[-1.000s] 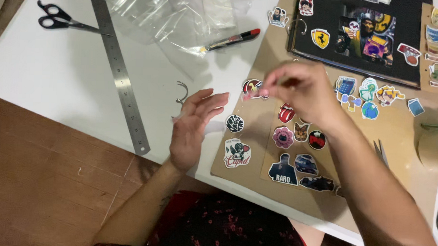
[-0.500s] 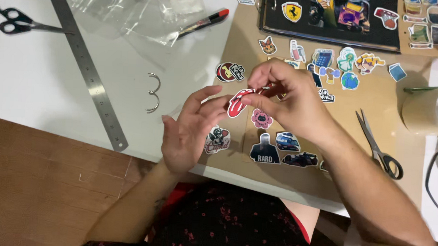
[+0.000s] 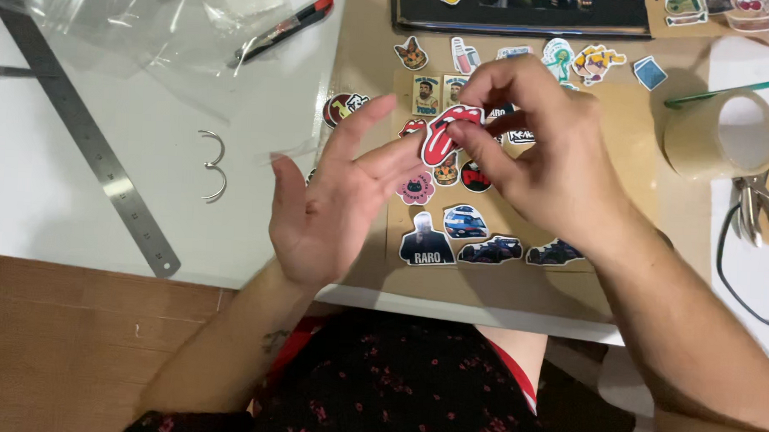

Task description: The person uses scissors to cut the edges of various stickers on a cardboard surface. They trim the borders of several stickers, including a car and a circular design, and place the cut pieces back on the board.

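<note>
brown card w/ stickers; right hand pinches red lips sticker, left hand open.

Red lips-and-tongue sticker, pinched in right hand: glossy printed paper or vinyl, white die-cut border. Left hand open at its 8 o'clock, fingertips touching it.

Other stickers at 6 o'clock: same glossy finish, lying on matt brown cardboard sheet.

Steel ruler, 9 o'clock: brushed metal, dull sheen.

Two wire rings: bright metal.

Plastic bag, 10 o'clock: clear, crinkled, shiny.

Tape roll, 3 o'clock: translucent, glossy.

Tabletop: smooth white. Floor: wood-look.
</note>
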